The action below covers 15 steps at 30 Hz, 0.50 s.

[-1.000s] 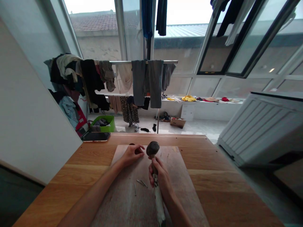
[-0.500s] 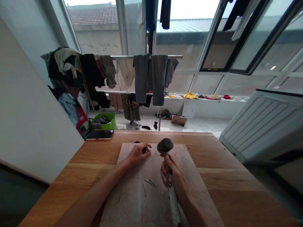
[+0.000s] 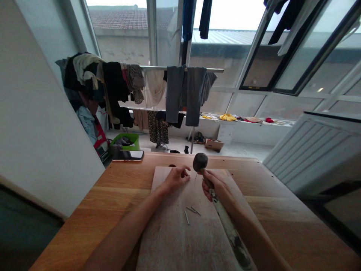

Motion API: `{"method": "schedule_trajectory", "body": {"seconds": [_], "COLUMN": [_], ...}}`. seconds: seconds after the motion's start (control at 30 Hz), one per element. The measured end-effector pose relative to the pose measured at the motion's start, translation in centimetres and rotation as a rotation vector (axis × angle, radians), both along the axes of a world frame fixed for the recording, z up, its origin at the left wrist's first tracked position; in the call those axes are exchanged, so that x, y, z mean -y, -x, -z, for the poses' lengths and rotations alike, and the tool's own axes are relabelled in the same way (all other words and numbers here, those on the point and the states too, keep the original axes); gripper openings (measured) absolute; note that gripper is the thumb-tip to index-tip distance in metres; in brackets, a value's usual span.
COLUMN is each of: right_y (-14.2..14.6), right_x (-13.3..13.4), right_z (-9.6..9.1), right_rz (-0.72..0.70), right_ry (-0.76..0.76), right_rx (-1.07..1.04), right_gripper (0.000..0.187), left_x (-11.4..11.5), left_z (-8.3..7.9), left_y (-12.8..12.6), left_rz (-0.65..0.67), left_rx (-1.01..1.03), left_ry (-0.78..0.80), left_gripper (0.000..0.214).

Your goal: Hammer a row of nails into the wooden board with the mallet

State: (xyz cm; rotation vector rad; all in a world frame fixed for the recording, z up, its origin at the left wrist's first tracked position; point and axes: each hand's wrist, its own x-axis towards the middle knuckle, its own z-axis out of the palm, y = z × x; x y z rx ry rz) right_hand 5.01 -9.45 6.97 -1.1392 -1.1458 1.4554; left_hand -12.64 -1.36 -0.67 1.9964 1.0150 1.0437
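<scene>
My right hand [image 3: 214,184] is wrapped round the upper handle of a mallet [image 3: 200,162]. Its dark rounded head is raised over the far end of a wooden board [image 3: 169,233], and its worn pale handle slants down to the lower right. My left hand [image 3: 176,180] rests near the board's far edge, left of the mallet head, thumb and forefinger curled together. Whatever lies between those fingertips is too small to make out. A thin nail [image 3: 196,176] stands in the board between my hands. Nearer me, several loose nails [image 3: 187,217] lie on the board.
Under the board is a wooden table [image 3: 113,203]. A phone [image 3: 128,155] lies at its far left corner, and a dark round object [image 3: 172,165] sits behind the board. Beyond the table stand a laundry rack [image 3: 183,94] and a green basket [image 3: 131,143]. A ribbed white panel [image 3: 313,146] is at right.
The view has shifted, so the table and board appear farther right. The mallet's handle has swung to a stronger slant. My left hand's fingertips have drawn closer together.
</scene>
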Motion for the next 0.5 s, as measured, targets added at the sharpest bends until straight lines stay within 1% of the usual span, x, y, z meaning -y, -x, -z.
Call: {"method": "schedule_trajectory", "body": {"seconds": [0.13, 0.27, 0.4, 0.5], "right_y": [1.0, 1.4, 1.4, 1.5], "right_x": [-0.1, 0.1, 0.3, 0.5], "right_z": [1.5, 3.0, 3.7, 3.9], "right_rz": [0.014, 0.020, -0.022, -0.040], "right_ry": [0.015, 0.003, 0.039, 0.042], "right_rx": [-0.073, -0.091, -0.046, -0.041], "right_gripper": [0.047, 0.050, 0.054, 0.054], "left_x": [0.1, -0.1, -0.4, -0.3], "left_z": [-0.2, 0.0, 0.2, 0.1], "left_y": [0.1, 0.2, 0.2, 0.3], "left_rz": [0.000, 0.001, 0.020, 0.025], "left_rx": [0.007, -0.001, 0.003, 0.012], "left_ry": [-0.008, -0.010, -0.032, -0.038], "left_gripper": [0.037, 0.040, 0.042, 0.037]}}
